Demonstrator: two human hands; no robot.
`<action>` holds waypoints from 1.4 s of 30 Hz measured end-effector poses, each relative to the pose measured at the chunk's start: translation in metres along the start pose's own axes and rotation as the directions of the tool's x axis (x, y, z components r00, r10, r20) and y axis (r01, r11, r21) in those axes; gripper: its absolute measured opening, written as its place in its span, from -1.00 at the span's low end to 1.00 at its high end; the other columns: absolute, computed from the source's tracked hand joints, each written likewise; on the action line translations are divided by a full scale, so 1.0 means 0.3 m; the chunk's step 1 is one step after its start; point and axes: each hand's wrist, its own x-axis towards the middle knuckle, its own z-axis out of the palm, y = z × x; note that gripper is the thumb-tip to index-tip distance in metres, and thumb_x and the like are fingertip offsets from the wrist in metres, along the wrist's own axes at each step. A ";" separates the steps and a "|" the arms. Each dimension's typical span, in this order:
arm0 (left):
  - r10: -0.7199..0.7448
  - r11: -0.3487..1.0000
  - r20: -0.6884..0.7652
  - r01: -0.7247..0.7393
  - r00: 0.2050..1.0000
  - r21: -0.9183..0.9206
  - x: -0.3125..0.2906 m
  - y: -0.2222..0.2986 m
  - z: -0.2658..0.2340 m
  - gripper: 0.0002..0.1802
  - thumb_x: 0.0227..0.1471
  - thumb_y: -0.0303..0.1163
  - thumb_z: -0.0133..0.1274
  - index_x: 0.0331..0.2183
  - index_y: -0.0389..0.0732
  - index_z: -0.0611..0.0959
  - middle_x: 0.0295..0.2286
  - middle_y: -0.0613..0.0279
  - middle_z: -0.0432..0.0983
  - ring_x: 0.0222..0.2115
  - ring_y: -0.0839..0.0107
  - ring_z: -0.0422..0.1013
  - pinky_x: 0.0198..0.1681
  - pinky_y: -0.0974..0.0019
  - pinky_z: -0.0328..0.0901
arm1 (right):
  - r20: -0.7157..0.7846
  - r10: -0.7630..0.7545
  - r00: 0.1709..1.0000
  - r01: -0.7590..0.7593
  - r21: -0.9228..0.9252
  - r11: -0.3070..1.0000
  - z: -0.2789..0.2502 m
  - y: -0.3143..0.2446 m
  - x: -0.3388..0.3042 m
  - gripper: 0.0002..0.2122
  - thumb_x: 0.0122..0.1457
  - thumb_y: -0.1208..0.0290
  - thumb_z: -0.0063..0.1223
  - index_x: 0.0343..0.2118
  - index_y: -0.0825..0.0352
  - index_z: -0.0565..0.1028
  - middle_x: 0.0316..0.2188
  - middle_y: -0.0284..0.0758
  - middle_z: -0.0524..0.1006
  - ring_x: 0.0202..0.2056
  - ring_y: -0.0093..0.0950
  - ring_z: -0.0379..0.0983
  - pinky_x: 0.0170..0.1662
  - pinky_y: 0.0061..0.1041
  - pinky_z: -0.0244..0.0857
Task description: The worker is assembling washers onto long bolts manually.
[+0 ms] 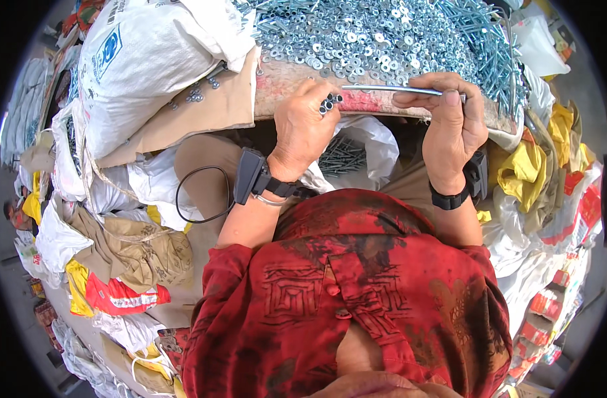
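Observation:
My left hand is closed round several small metal tube sleeves, whose dark open ends point out between the fingers. My right hand pinches a long thin metal bolt between thumb and fingers. The bolt lies almost level, its left end beside the fingers of my left hand; whether they touch it I cannot tell. Just beyond both hands, a heap of flat washers covers the worktop. Long bolts are piled at its right side.
A stuffed white woven sack stands on cardboard at the left, with a few loose nuts. Below the worktop, between my knees, an open white bag holds long dark screws. Crumpled sacks lie on both sides.

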 end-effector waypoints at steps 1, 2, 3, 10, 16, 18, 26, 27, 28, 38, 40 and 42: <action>-0.005 1.000 0.031 0.004 1.000 0.018 0.008 0.004 -0.003 -0.76 -0.16 -0.62 0.13 -0.32 -0.23 0.64 -0.47 0.06 0.47 -0.48 0.21 0.44 -0.40 0.30 0.29 | 0.047 0.023 0.999 -0.023 0.007 1.000 -0.004 0.005 0.006 -0.80 0.40 0.44 -0.25 -0.18 0.51 0.34 -0.27 -0.11 0.54 -0.36 -0.38 0.61 -0.27 -0.46 0.55; -0.010 0.999 0.062 0.008 0.998 0.035 0.016 0.004 -0.005 -0.76 -0.15 -0.59 0.14 -0.31 -0.22 0.64 -0.46 0.03 0.48 -0.45 0.15 0.46 -0.38 0.25 0.30 | 0.093 0.047 0.995 -0.048 0.013 0.999 -0.008 0.012 0.012 -0.81 0.40 0.45 -0.25 -0.18 0.51 0.34 -0.27 -0.11 0.54 -0.37 -0.39 0.61 -0.28 -0.46 0.55; -0.008 0.999 0.064 0.006 0.998 0.034 0.025 -0.001 -0.005 -0.76 -0.15 -0.59 0.14 -0.31 -0.22 0.64 -0.46 0.03 0.48 -0.45 0.15 0.46 -0.38 0.25 0.30 | 0.090 0.049 0.995 -0.050 0.008 0.999 -0.006 0.024 0.018 -0.82 0.40 0.46 -0.25 -0.19 0.50 0.34 -0.28 -0.12 0.54 -0.38 -0.41 0.61 -0.28 -0.48 0.55; 0.163 0.981 0.131 -0.175 0.978 0.087 0.040 -0.032 -0.052 -0.76 -0.16 -0.55 0.14 -0.31 -0.24 0.60 -0.41 -0.04 0.48 -0.33 -0.08 0.43 -0.28 0.05 0.34 | 0.090 0.070 0.993 -0.032 -0.373 0.927 -0.020 0.004 0.004 -0.85 0.34 0.56 -0.21 -0.24 0.47 0.45 -0.35 -0.21 0.57 -0.39 -0.47 0.58 -0.28 -0.54 0.38; -0.168 0.825 0.372 0.337 0.913 -0.454 0.026 0.001 -0.055 -0.91 -0.07 -0.51 0.15 -0.41 -0.28 0.63 -0.60 0.42 0.42 -0.55 0.61 0.31 -0.48 0.41 0.22 | -0.004 0.133 0.991 -0.133 0.022 0.991 -0.015 0.012 -0.024 -0.82 0.38 0.48 -0.29 -0.21 0.50 0.35 -0.30 -0.13 0.53 -0.38 -0.38 0.61 -0.27 -0.47 0.51; -0.141 0.838 0.378 0.313 0.915 -0.448 0.047 0.021 -0.070 -0.91 -0.06 -0.53 0.14 -0.40 -0.26 0.64 -0.59 0.48 0.38 -0.53 0.69 0.27 -0.49 0.45 0.18 | -0.027 0.184 0.982 -0.182 0.068 0.981 -0.013 0.006 -0.011 -0.82 0.38 0.48 -0.29 -0.21 0.49 0.35 -0.32 -0.15 0.54 -0.38 -0.38 0.61 -0.27 -0.48 0.50; -0.168 0.819 0.313 0.309 0.935 -0.484 0.057 -0.034 -0.060 -0.75 0.00 -0.60 0.09 -0.20 -0.30 0.64 -0.38 0.13 0.60 -0.42 0.58 0.47 -0.40 0.50 0.37 | 0.069 0.305 0.950 -0.296 -0.116 0.948 0.028 0.045 0.038 -0.82 0.33 0.38 -0.08 -0.24 0.42 0.44 -0.49 -0.28 0.53 -0.47 -0.54 0.54 -0.37 -0.54 0.39; -0.245 0.620 0.377 0.443 0.893 -0.648 0.052 -0.085 -0.085 -0.77 0.04 -0.56 0.07 -0.19 -0.29 0.61 -0.40 0.16 0.57 -0.50 0.60 0.42 -0.50 0.52 0.29 | 0.055 0.236 0.970 -0.223 -0.176 0.959 0.018 0.048 0.062 -0.78 0.33 0.33 -0.06 -0.29 0.42 0.46 -0.56 -0.32 0.54 -0.51 -0.56 0.52 -0.41 -0.57 0.40; -0.318 0.384 0.438 0.536 0.841 -0.752 0.050 -0.109 -0.119 -0.78 0.09 -0.51 0.05 -0.17 -0.27 0.59 -0.43 0.18 0.54 -0.58 0.61 0.36 -0.60 0.54 0.22 | 0.020 0.263 0.965 -0.254 -0.193 0.948 0.004 0.062 0.049 -0.78 0.33 0.33 -0.06 -0.29 0.42 0.46 -0.56 -0.32 0.54 -0.51 -0.56 0.52 -0.41 -0.57 0.40; -0.268 -0.316 0.679 0.604 0.683 -0.732 -0.005 -0.044 0.041 -0.82 0.17 -0.29 0.05 -0.33 -0.20 0.56 -0.68 0.44 0.32 -0.80 0.65 0.11 -0.75 0.54 -0.02 | 0.346 0.501 0.794 -0.503 -0.090 0.860 0.126 0.129 -0.063 -0.67 0.20 0.24 0.20 -0.57 0.41 0.49 -0.65 -0.44 0.45 -0.52 -0.66 0.46 -0.49 -0.60 0.31; -0.271 -0.318 0.717 0.643 0.642 -0.697 -0.002 -0.072 0.027 -0.84 0.17 -0.30 0.04 -0.34 -0.20 0.55 -0.68 0.45 0.31 -0.80 0.65 0.11 -0.76 0.54 -0.02 | 0.333 0.488 0.807 -0.424 -0.249 0.871 0.135 0.142 -0.065 -0.67 0.16 0.24 0.22 -0.56 0.42 0.48 -0.67 -0.37 0.45 -0.56 -0.55 0.46 -0.49 -0.50 0.29; -0.274 -0.324 0.753 0.679 0.599 -0.659 0.006 -0.087 0.027 -0.85 0.18 -0.32 0.04 -0.35 -0.19 0.53 -0.68 0.45 0.31 -0.80 0.66 0.12 -0.77 0.55 -0.02 | 0.298 0.394 0.869 -0.219 -0.482 0.848 0.145 0.145 -0.067 -0.70 0.15 0.23 0.21 -0.51 0.41 0.51 -0.63 -0.25 0.50 -0.56 -0.40 0.48 -0.44 -0.42 0.32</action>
